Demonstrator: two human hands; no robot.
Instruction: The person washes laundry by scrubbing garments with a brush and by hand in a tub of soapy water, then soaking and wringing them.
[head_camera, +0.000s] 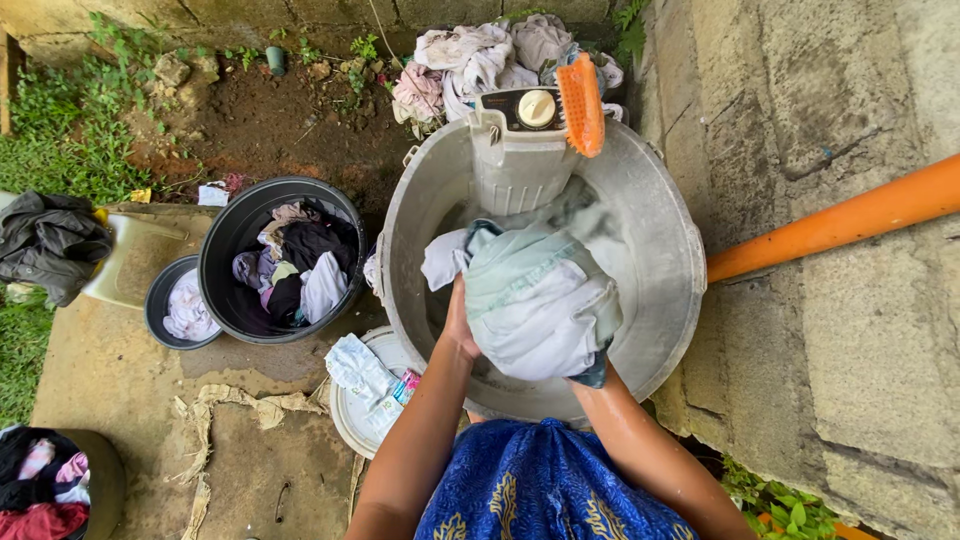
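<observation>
Garment (535, 305), pale and wet, is mid-scrub over the grey basin (660, 215); left hand (458, 325) grips it, right hand's fingers hidden, so can't tell. Next probably calls for a dunk.

A big wet bundle of white and pale green cloth (535, 300) is bunched up, lifted above the round grey tub (660, 230).

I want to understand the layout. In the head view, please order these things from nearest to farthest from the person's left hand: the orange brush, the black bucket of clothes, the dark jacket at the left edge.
Measured from the left hand:
1. Black bucket, to its left on the ground.
2. Orange brush, above it, on the far rim of the grey basin; its gap looks close to the bucket's, so this order is tentative.
3. Dark jacket, clearly farthest, at the left edge.
</observation>
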